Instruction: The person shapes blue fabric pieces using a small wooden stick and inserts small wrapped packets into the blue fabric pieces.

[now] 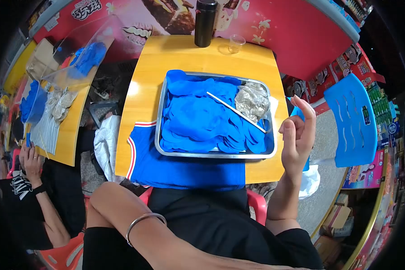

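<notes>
My right hand [298, 135] is raised just off the right side of the metal tray [216, 155], fingers loosely bent and apart from the thumb, with nothing visible in it. A bracelet circles my left forearm, which crosses my lap; my left hand is out of view. Many flat blue pieces [193, 117] are heaped in the tray. A thin white stick [236, 111] lies over them, beside a crumpled translucent bag [252, 100] at the tray's right. Blue cloth with red and white trim [184, 173] spreads under the tray's front edge.
A black bottle [206, 24] and clear cup [236, 43] stand at the yellow table's [162, 51] back. To the right is a blue chair [350, 119]. At left, another person's hand [30, 161] rests by a second table holding blue pieces [89, 58] and bags.
</notes>
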Tool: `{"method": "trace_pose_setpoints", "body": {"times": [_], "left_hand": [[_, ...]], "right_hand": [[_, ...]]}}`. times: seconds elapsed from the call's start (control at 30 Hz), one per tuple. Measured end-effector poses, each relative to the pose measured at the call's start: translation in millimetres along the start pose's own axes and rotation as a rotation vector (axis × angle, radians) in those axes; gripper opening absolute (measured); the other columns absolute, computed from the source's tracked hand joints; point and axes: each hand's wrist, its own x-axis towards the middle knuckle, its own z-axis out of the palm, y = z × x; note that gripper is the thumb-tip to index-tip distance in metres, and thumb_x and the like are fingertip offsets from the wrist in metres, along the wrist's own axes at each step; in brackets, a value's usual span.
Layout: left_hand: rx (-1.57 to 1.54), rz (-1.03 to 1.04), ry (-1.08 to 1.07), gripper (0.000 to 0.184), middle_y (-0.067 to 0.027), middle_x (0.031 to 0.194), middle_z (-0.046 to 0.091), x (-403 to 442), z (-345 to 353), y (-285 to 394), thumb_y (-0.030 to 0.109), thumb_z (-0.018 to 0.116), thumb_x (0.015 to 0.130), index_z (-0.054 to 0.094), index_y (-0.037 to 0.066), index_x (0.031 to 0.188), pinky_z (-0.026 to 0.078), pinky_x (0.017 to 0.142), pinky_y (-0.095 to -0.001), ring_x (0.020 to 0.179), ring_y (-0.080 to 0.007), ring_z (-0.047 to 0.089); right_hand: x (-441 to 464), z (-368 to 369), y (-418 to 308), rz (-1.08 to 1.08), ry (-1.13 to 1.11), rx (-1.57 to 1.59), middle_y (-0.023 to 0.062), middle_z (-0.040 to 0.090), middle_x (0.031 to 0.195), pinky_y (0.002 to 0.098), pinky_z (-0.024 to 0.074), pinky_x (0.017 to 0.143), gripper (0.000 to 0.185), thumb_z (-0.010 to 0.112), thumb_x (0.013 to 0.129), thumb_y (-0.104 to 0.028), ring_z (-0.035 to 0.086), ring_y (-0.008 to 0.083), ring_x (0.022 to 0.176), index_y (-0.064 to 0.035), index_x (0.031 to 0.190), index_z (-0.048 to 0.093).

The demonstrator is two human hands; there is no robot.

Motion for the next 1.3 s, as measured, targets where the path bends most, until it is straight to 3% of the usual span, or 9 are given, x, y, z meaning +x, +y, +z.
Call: {"method": "trace_pose_setpoints", "body": {"times": [0.27,0.43,0.57,0.7,0.8,0.93,1.03,1.13,1.3], "left_hand": [[0.042,0.117,-0.035,0.083,-0.0354,0.137,0.028,0,-14,-13,0.053,0.041,0.09,0.026,-0.017,0.132,0.023,0.105,-0.0501,0.128,-0.0477,0.028],[0.085,0.172,0.026,0.083,-0.0355,0.135,0.031,-1,-17,-18,0.054,0.039,0.09,0.028,-0.018,0.131,0.025,0.104,-0.0508,0.126,-0.0483,0.03],[0.265,0.227,0.035,0.088,-0.0343,0.133,0.034,-1,-27,-11,0.061,0.035,0.088,0.032,-0.017,0.129,0.03,0.101,-0.0509,0.123,-0.0484,0.034],[0.677,0.259,0.016,0.085,-0.0299,0.124,0.045,-3,-54,12,0.066,0.029,0.086,0.049,-0.008,0.122,0.038,0.093,-0.0493,0.116,-0.0453,0.043],[1.165,0.318,0.147,0.052,-0.0176,0.104,0.058,-12,-73,26,0.048,0.045,0.088,0.065,0.002,0.104,0.046,0.08,-0.0436,0.098,-0.0348,0.057],[1.502,0.498,0.221,0.013,-0.0071,0.084,0.063,-19,-71,53,0.011,0.067,0.073,0.068,0.007,0.085,0.049,0.069,-0.0336,0.08,-0.0232,0.061],[1.591,0.558,0.335,0.008,-0.0052,0.074,0.062,-20,-61,57,0.013,0.069,0.072,0.067,0.006,0.076,0.051,0.065,-0.033,0.069,-0.0209,0.061],[1.61,0.393,0.304,0.009,-0.0065,0.082,0.063,-25,-65,71,0.017,0.069,0.075,0.067,0.009,0.078,0.051,0.067,-0.0337,0.073,-0.0214,0.061],[1.716,-0.152,0.14,0.027,-0.0091,0.1,0.064,-46,-95,100,0.018,0.073,0.07,0.066,0.011,0.095,0.049,0.082,-0.0388,0.092,-0.0262,0.061]], "right_hand": [[-6,2,18,0.178,-0.062,-0.027,0.0096,0.051,0.111,0.0182,0.0399,0.055,0.037,0.061,0.081,-0.001,0.052,0.0053,0.065,0.0004,0.116,0.051],[-4,25,16,0.243,-0.301,-0.131,0.0082,0.057,0.101,0.0224,0.044,0.055,0.035,0.066,0.078,-0.004,0.055,0.0106,0.065,-0.0046,0.111,0.056],[-3,61,22,0.161,-0.657,-0.174,0.0119,0.058,0.099,0.0313,0.05,0.064,0.029,0.067,0.078,-0.011,0.063,0.0216,0.073,-0.0049,0.105,0.059],[9,111,53,-0.198,-0.667,-0.305,0.0094,0.06,0.094,0.0368,0.0498,0.072,0.018,0.065,0.078,-0.014,0.059,0.0256,0.088,-0.0076,0.094,0.062],[33,151,62,-0.316,-0.596,-0.404,0.0067,0.06,0.09,0.0367,0.0498,0.072,0.014,0.065,0.077,-0.016,0.057,0.0255,0.088,-0.0092,0.089,0.063],[52,195,77,-0.472,-0.618,-0.573,0.0073,0.062,0.082,0.0351,0.0508,0.069,0.021,0.069,0.072,-0.026,0.059,0.0248,0.084,-0.0074,0.08,0.066],[59,217,79,-0.424,-0.741,-0.683,0.0089,0.064,0.079,0.0351,0.0517,0.068,0.025,0.071,0.07,-0.031,0.062,0.0254,0.082,-0.0072,0.076,0.067],[64,227,82,-0.32,-0.898,-0.776,0.0108,0.067,0.075,0.0371,0.0528,0.065,0.026,0.069,0.072,-0.033,0.065,0.0268,0.077,-0.0075,0.074,0.068],[68,224,91,-0.238,-0.755,-0.705,0.0142,0.064,0.073,0.0412,0.0511,0.062,0.017,0.062,0.079,-0.025,0.064,0.0299,0.072,-0.0086,0.078,0.066]]}}
